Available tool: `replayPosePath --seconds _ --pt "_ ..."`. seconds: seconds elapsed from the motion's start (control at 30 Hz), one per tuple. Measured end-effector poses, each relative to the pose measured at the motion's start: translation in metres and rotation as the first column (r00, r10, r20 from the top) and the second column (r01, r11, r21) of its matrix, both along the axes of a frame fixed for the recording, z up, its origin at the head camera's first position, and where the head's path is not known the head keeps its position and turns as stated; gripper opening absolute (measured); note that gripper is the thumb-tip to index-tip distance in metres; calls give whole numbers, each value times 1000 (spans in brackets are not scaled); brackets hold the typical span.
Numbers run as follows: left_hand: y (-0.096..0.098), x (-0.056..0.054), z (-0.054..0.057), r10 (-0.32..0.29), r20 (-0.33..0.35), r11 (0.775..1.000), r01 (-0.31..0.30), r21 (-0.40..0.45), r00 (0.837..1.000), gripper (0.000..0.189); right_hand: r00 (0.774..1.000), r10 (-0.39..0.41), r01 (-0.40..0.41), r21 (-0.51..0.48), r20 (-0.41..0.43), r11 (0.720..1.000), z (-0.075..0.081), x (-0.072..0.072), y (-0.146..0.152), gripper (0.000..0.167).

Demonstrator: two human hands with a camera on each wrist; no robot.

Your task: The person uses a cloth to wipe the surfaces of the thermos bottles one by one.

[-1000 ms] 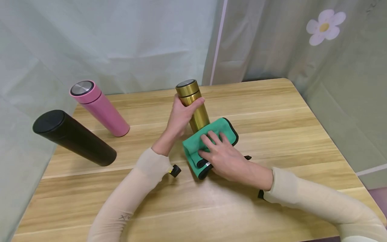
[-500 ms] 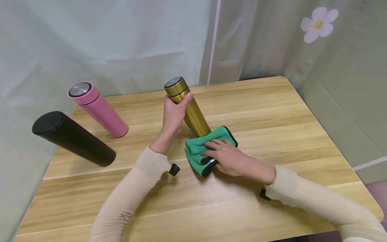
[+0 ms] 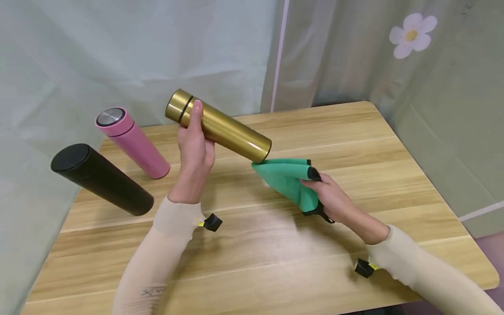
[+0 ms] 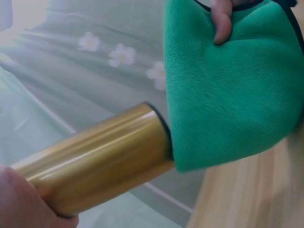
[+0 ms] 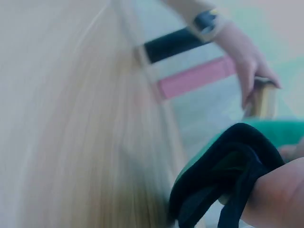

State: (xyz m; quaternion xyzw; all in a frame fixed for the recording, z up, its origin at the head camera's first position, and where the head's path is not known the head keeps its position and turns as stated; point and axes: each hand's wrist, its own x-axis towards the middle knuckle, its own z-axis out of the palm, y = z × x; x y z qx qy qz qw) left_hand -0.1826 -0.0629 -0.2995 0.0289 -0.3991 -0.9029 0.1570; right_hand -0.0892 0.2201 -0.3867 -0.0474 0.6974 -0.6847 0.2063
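My left hand grips a gold thermos bottle near its lid, thumb over the top side. The bottle is raised off the table and tilted, lid up to the left and base down to the right. In my right hand I hold a green cloth with black edging by its right side. The cloth hangs folded, its left tip at the bottle's base; the left wrist view shows the cloth right beside the base of the bottle. The right wrist view is blurred.
A pink thermos bottle and a black bottle stand upright on the left of the wooden table. A pale curtain hangs behind the table. Small black cameras sit at both wrists.
The gold bottle has been lifted off the table and tilted, moving left with my left hand. My right hand has drawn right with the cloth, which was pressed round the bottle's lower part.
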Motion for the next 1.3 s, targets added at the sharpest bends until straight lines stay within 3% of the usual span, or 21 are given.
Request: replayPosePath --seconds 0.07,0.13,0.27,0.33,0.53,0.7,0.97,1.3 --pt "-4 3 4 48 -6 997 -47 67 999 37 985 -65 92 -175 157 980 5 6 0 49" --pt "-7 8 6 92 -7 989 -90 119 996 37 966 -107 173 -280 235 944 10 14 -2 47" --pt "-6 18 4 159 -3 967 -156 200 987 35 962 -133 227 -433 237 873 19 33 -13 45" --pt "-2 23 1 177 -3 962 -172 212 984 35 971 -137 215 -471 194 856 22 42 -21 45" --pt "17 40 -9 175 15 962 -174 211 985 40 985 -168 161 -508 32 846 29 55 -48 42" --pt "31 49 -14 201 -10 964 -196 182 980 41 978 -206 163 -524 -23 836 27 58 -57 40" --pt "38 59 -21 169 -87 983 -162 85 982 39 972 -229 173 -528 -43 831 31 47 -50 33" --pt "42 74 -23 78 -215 997 -74 26 974 38 979 -200 186 -522 30 832 43 18 -33 37"
